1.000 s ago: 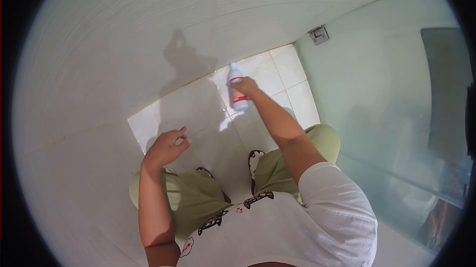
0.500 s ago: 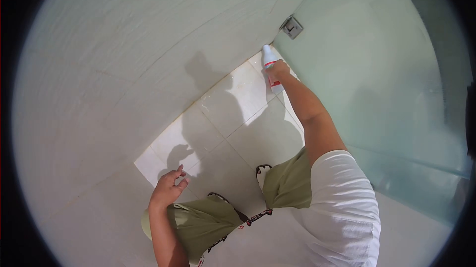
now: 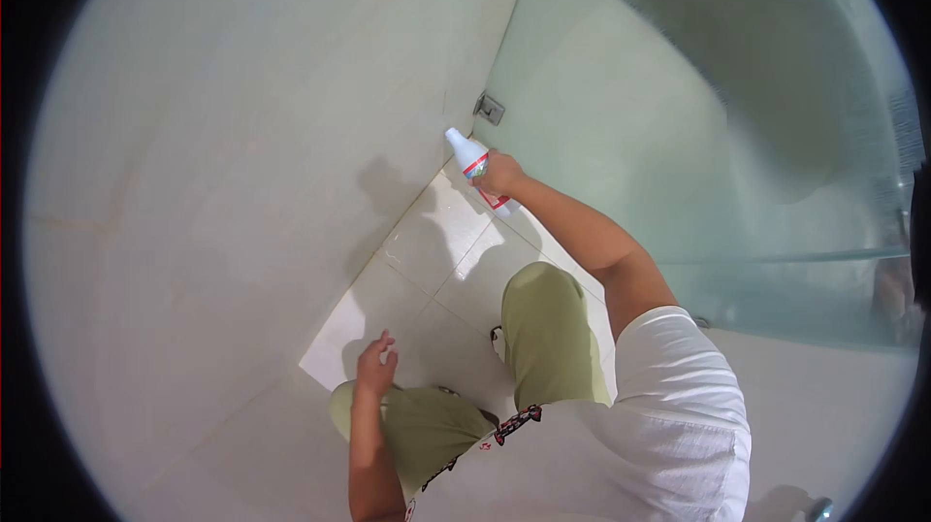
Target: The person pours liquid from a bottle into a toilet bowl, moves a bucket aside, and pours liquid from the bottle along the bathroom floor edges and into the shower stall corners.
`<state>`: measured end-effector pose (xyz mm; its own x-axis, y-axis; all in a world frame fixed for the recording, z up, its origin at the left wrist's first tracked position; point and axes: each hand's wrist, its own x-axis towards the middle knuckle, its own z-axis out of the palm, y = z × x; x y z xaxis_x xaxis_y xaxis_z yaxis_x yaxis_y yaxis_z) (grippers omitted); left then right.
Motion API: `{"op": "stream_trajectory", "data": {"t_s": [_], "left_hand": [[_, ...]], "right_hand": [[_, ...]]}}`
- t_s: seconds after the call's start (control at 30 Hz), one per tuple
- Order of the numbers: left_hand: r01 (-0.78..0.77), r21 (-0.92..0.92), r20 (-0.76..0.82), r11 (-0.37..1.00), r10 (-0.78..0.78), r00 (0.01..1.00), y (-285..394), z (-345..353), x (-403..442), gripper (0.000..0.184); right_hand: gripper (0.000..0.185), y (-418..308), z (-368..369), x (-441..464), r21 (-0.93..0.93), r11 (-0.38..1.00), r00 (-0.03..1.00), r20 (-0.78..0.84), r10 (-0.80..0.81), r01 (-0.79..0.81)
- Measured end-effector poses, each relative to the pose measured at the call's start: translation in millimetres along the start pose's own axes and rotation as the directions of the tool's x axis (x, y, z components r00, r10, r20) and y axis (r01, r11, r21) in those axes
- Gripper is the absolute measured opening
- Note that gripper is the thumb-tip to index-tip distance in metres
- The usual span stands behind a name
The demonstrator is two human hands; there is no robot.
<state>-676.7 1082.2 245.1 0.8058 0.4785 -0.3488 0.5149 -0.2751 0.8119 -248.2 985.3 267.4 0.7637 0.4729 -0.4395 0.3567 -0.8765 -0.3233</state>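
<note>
My right hand (image 3: 499, 177) is wrapped round the middle of a white bottle (image 3: 467, 151) with a red-edged label. The bottle leans, its narrow top pointing up and left toward the wall, close to the corner by the glass panel. My left hand (image 3: 376, 367) hangs over my left knee, its fingers apart and nothing in it. Pale floor tiles (image 3: 415, 248) lie below both hands, with wet-looking marks along the wall edge.
A pale wall (image 3: 223, 153) rises on the left. On the right stands a frosted glass panel (image 3: 601, 114) with a metal hinge (image 3: 492, 110) low in the corner. My bent knees (image 3: 548, 328) are between my arms.
The view has turned toward the glass panel. My right hand has carried the bottle along the wall edge into the corner, and the bottle now leans more. My left hand stays empty.
</note>
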Motion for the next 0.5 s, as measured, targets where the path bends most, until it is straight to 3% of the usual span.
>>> {"op": "stream_trajectory", "data": {"t_s": [0.1,0.17,0.23,0.3,0.33,0.4,0.5], "left_hand": [[0.023,-0.028,0.064,0.999,-0.022,0.998,63,-19,-38,0.033],[0.023,-0.015,0.142,1.000,-0.021,0.990,121,-32,-43,0.033],[0.067,-0.123,0.184,0.990,-0.043,0.982,186,-54,-61,0.031],[0.007,-0.116,0.248,0.993,0.023,0.968,264,-76,-62,0.030],[-0.105,-0.106,0.253,0.989,0.129,0.959,307,-85,-62,0.030],[-0.339,-0.055,0.276,0.939,0.341,0.899,400,-85,-36,0.030],[-0.609,-0.085,0.376,0.789,0.591,0.713,548,-86,-40,0.031]], "right_hand": [[0.070,-7,-34,-32,0.178,0.984,0.999,-0.006,-0.033,0.034],[0.070,-10,-59,-53,0.311,0.949,0.996,-0.084,-0.033,0.058],[0.073,-18,-98,-102,0.444,0.895,0.993,-0.119,0.011,0.043],[0.076,-15,-127,-150,0.576,0.807,0.973,-0.230,0.003,0.134],[0.076,-13,-142,-184,0.592,0.799,0.968,-0.247,0.050,0.110],[0.076,2,-181,-222,0.662,0.716,0.939,-0.342,0.029,0.220],[0.071,14,-228,-314,0.751,0.622,0.904,-0.398,0.159,0.221]]}}
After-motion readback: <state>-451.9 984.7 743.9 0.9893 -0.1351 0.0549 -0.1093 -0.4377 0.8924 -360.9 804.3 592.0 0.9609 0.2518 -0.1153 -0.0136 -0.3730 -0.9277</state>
